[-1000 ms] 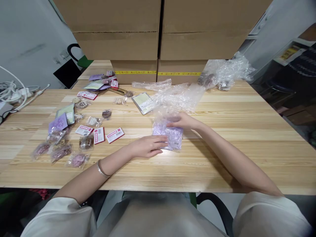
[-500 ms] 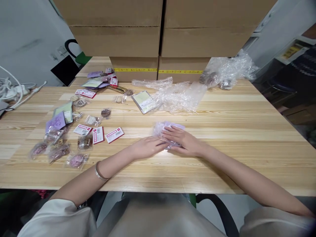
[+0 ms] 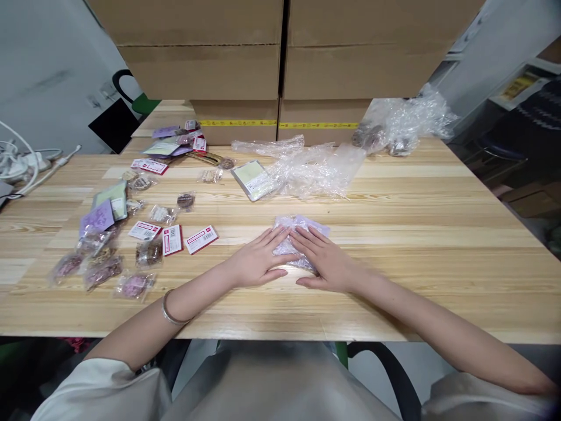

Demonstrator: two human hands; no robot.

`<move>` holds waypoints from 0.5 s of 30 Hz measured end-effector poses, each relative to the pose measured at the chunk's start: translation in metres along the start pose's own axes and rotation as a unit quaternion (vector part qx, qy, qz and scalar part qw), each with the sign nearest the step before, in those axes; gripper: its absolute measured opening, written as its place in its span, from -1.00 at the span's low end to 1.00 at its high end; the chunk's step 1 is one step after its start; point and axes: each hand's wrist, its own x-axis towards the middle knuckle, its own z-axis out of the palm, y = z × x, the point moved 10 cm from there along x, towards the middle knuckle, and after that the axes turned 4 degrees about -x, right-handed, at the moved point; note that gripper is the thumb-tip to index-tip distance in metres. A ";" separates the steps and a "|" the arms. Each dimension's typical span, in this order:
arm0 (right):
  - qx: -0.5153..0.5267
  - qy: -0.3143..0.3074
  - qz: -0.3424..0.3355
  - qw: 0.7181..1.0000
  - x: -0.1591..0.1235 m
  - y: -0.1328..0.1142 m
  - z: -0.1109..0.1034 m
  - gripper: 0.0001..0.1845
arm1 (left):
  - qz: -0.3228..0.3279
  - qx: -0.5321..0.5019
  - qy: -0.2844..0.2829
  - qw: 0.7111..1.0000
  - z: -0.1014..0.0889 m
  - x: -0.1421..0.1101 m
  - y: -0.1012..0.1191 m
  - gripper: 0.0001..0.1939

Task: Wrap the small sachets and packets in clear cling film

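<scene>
A flat lilac packet (image 3: 316, 224) lies near the middle of the wooden table, with crinkled clear plastic wrap (image 3: 284, 222) over its left part. My left hand (image 3: 258, 255) rests on the wrap's left side, palm down, fingers stretched out. From the other side my right hand (image 3: 326, 258) lies flat on the packet, its fingers also straight. The two sets of fingertips nearly meet on top. Much of the packet is hidden under the fingers, and neither hand grips it.
Red-and-white label cards (image 3: 201, 239) lie left of my hands, beside several small bagged items (image 3: 135, 286). Behind my hands are a silver-edged green packet (image 3: 252, 180) and loose clear plastic (image 3: 318, 172). Large cardboard boxes (image 3: 197, 70) stand at the back.
My left hand has turned from lying sideways, with fingers pointing right, to fingers spread forward on the wrap. My right hand has slid slightly toward me, uncovering more of the packet.
</scene>
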 end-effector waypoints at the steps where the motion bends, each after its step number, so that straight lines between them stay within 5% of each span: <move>1: -0.006 0.008 0.012 1.000 -0.001 0.000 0.001 -0.04 | -0.003 -0.004 0.000 1.000 0.000 -0.001 0.000 -0.43; 8: -0.061 0.086 0.012 0.994 -0.006 -0.007 -0.011 -0.46 | -0.016 0.029 0.020 0.999 -0.005 0.002 -0.004 -0.57; 11: -0.013 0.100 0.007 0.995 -0.006 -0.008 -0.038 -0.49 | -0.036 0.011 0.075 0.996 -0.025 0.004 0.000 -0.63; 15: 0.101 0.091 0.041 0.990 -0.004 -0.005 -0.074 -0.57 | -0.078 -0.148 0.169 0.971 -0.057 0.002 0.007 -0.72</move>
